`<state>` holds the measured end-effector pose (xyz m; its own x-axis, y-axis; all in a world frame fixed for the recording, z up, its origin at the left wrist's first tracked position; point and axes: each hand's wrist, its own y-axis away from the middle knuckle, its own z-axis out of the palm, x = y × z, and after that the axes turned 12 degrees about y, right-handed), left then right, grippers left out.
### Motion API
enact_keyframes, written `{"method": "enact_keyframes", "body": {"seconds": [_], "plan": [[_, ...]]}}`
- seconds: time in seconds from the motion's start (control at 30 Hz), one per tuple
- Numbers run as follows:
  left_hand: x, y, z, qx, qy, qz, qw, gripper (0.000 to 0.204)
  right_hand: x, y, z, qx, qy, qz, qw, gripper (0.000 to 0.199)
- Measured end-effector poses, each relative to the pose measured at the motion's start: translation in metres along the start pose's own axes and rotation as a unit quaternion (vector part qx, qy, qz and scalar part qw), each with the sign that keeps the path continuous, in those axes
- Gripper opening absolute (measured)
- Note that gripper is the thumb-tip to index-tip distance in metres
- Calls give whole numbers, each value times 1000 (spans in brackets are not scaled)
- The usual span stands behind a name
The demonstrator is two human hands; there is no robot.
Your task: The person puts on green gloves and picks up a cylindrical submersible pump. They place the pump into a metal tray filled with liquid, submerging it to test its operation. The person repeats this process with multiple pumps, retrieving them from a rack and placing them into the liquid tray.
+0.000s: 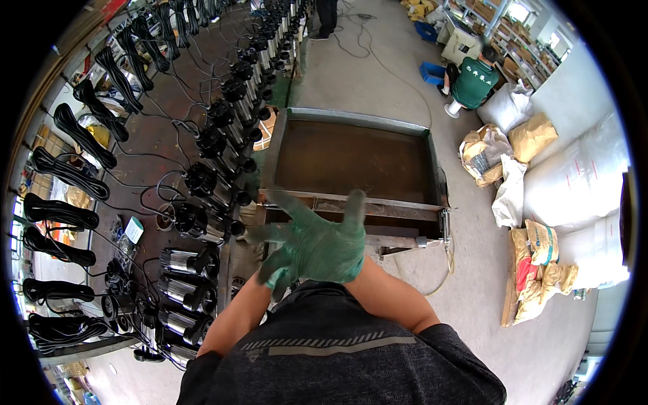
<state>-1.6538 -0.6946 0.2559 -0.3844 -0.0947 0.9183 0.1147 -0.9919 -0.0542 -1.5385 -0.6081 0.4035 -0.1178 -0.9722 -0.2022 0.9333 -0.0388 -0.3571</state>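
Observation:
In front of my chest, my right hand [327, 246] wears a green work glove. Its fingers are spread, reaching up and to the left, and nothing shows in its grasp. My left hand [275, 271] comes in close against it from the left, also in a green glove. The right hand overlaps it, so most of its fingers are hidden. Both hands are above the near edge of a rectangular metal tank [358, 197], which holds brownish water. Left of the hands, the closest items are upright steel pumps with black tops [196, 221].
A long dark bench [152, 145] on the left carries rows of pumps and coiled black cables [64, 212]. Sacks [540, 270] lie on the right. A co-worker in green [474, 82] sits far right beside a blue crate [432, 73]. A hose [451, 260] hangs beside the tank.

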Motion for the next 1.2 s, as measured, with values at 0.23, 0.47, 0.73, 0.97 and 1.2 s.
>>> {"method": "enact_keyframes", "body": {"seconds": [0.23, 0.47, 0.73, 0.97, 1.2], "plan": [[-18, -11, -13, -1, -107, 15, 994, 52, -11, -32, -26, 32, 282, -103, 953, 89], [-10, 1, 11, 43, 171, 5, 984, 52, -37, -47, -35, 188, 458, -149, 856, 76], [16, 11, -5, 53, 32, -13, 998, 51, 9, -28, -14, -165, 57, 60, 983, 115], [31, 20, -11, 38, 15, -38, 998, 46, 21, -5, -14, -172, 41, 142, 974, 121], [28, 19, -7, 18, 11, -57, 998, 41, 16, -9, 28, -120, -132, 100, 979, 116]]}}
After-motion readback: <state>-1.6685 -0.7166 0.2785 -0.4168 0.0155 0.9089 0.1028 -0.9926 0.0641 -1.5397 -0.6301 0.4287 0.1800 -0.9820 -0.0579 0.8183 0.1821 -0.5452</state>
